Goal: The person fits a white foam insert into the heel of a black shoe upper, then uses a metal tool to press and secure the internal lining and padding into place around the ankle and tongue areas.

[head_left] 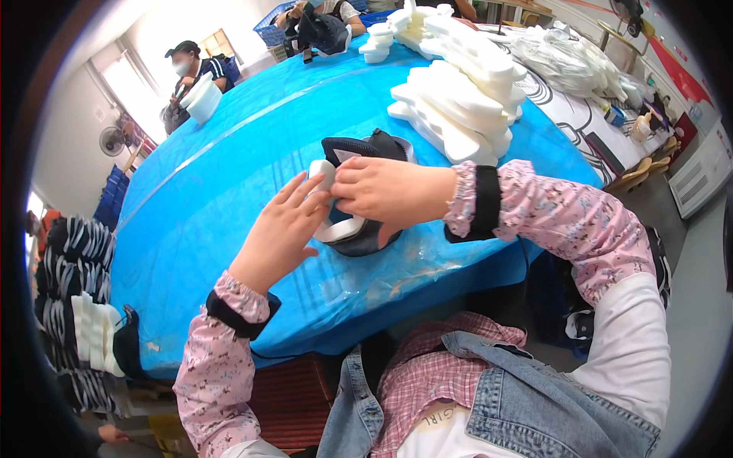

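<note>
A dark cap (369,244) rests on the blue-covered table, its hollow side facing up. Inside it a curved white foam piece (341,230) follows the rim, and one end stands up between my hands. The outstretched fingers of my left hand (284,227) lie against that raised end from the left. From the right, my right hand (395,189) has its fingers bent over the foam and the cap's edge, with its thumb pointing down outside. My right hand hides part of the cap's inside.
Stacks of white foam pieces (458,107) stand beyond my right hand. The blue table cover (229,183) spreads around the cap. White foam forms (202,99) sit by a person (191,72) at the far left edge. Clear plastic bags (569,61) lie at the far right.
</note>
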The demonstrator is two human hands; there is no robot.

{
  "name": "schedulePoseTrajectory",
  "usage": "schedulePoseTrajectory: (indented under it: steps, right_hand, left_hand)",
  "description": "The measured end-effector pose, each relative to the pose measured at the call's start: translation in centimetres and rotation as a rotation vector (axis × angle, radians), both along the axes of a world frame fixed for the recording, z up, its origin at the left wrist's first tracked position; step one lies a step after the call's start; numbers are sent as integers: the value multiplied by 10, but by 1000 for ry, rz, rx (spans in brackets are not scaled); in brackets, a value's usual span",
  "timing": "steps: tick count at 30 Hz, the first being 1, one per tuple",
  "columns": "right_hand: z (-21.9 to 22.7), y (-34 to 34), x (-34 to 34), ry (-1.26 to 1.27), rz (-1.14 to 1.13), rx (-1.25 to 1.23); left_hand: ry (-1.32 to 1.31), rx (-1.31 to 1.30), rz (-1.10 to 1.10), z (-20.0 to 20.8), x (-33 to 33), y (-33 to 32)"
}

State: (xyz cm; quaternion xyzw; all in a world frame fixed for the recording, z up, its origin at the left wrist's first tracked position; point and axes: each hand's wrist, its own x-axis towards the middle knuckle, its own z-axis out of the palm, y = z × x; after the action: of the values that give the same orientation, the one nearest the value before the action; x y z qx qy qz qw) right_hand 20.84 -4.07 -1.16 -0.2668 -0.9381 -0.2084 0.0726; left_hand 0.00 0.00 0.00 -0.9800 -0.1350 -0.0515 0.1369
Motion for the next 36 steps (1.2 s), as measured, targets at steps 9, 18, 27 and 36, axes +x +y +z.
schedulePoseTrajectory:
  steps: [9, 18, 27, 36]
  right_hand:
    - [-35, 5, -9, -14, 78, -111]
    - [-12, -7, -13, 44, 23, -311]
    - [-67, -22, -38, 324, -27, 55]
    - [-63, -13, -32, 392, -15, 24]
  left_hand:
    - [-93, 140, -139, -15, -4, 17]
    - [37, -26, -22, -8, 5, -11]
    - [-65, -56, -122, -35, -16, -4]
    - [-236, 0, 19, -50, -21, -9]
